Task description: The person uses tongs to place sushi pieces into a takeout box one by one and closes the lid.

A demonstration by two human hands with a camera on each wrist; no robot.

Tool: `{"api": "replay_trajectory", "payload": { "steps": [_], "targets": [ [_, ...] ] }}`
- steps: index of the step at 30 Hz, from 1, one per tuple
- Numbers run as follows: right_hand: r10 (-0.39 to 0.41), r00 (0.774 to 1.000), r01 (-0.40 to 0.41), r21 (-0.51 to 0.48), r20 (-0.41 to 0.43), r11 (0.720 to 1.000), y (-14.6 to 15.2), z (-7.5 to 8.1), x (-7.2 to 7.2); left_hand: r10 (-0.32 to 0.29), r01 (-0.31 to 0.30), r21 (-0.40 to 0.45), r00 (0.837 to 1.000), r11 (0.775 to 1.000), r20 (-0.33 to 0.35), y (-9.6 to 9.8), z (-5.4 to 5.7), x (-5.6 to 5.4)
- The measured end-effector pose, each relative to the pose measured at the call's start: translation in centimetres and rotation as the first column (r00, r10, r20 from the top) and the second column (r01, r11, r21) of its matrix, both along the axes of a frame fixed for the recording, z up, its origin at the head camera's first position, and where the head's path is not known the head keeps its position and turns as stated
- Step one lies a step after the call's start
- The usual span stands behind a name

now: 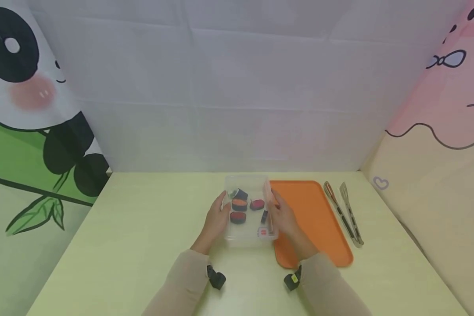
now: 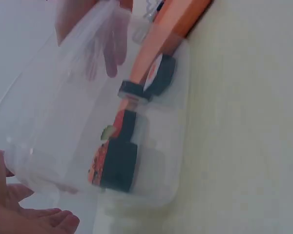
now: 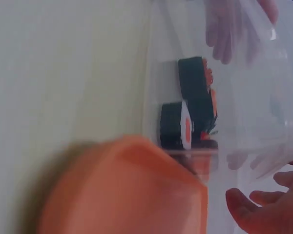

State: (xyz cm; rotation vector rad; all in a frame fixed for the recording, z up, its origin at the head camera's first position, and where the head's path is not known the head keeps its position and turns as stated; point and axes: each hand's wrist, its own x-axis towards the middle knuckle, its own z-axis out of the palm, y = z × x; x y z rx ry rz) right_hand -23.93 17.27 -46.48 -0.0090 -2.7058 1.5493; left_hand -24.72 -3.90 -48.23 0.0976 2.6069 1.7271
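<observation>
A clear plastic container point(image 1: 245, 236) sits at the middle of the yellow-green table, with several sushi pieces point(image 1: 239, 204) inside it. My left hand point(image 1: 219, 212) grips its left wall and my right hand point(image 1: 279, 210) grips its right wall, thumb up at the rim. In the left wrist view the dark-wrapped sushi point(image 2: 118, 165) shows through the container wall point(image 2: 168, 183), and my left hand's fingers point(image 2: 39, 219) curl at the lower left. Through the container point(image 3: 263, 97) the right wrist view shows the sushi rolls point(image 3: 194, 84), with my right hand's fingers point(image 3: 263, 204) at the lower right.
An orange tray point(image 1: 320, 215) lies flat just right of the container; its corner point(image 3: 127, 190) fills the right wrist view. A pair of tongs point(image 1: 345, 213) lies right of the tray. Printed fabric walls enclose the table point(image 1: 134, 228) on three sides.
</observation>
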Motion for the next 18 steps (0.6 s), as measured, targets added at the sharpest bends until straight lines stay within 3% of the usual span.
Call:
{"api": "replay_trajectory", "payload": {
  "steps": [3,6,14,18],
  "targets": [
    [0.085,0.996,-0.082,0.065,-0.039,0.995,0.3,0.0,-2.1,-0.058,0.056,-0.056,0.998,0.997,-0.025,-0.2,0.0,-1.6],
    [0.146,0.989,-0.142,0.128,-0.029,0.982,0.4,-0.4,-3.1,-0.11,0.109,-0.065,0.994,0.992,-0.014,-0.2,-0.4,-2.3],
    [0.115,0.992,-0.12,0.123,0.046,0.985,0.4,-0.6,-3.0,-0.112,0.112,-0.017,0.994,0.994,0.009,0.0,-1.0,-2.3],
    [0.118,0.993,-0.12,0.165,0.025,0.979,0.4,-0.2,-3.7,-0.109,0.109,0.008,0.993,0.994,0.033,-0.5,-0.9,-3.3]
  ]
}}
